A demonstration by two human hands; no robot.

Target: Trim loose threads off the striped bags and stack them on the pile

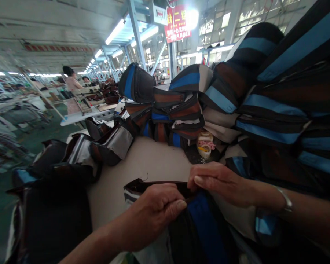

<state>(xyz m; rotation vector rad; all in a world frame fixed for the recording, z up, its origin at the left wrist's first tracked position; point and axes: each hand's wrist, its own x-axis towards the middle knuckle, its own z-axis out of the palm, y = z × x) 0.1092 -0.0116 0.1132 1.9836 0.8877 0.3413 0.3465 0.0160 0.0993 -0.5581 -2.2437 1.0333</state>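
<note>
A dark fabric bag piece (206, 223) with a bright blue stripe lies before me at the table's front edge. My left hand (156, 214) pinches the near side of its opening, thumb on top. On the far right corner of the same opening, my right hand (217, 183) has its fingers closed over the edge, and a metal bracelet circles that wrist. The brown inner lining shows between the hands. A loose thread sticks up from the left end of the rim. The lower part of the bag runs out of view.
Stacked bag pieces with blue and brown panels (178, 102) line the table's back and right. More dark bag pieces (112, 143) lie along the left. A small container with pink scraps (205, 146) stands at the back of the pale tabletop (143, 157). A person (71, 86) is farther off.
</note>
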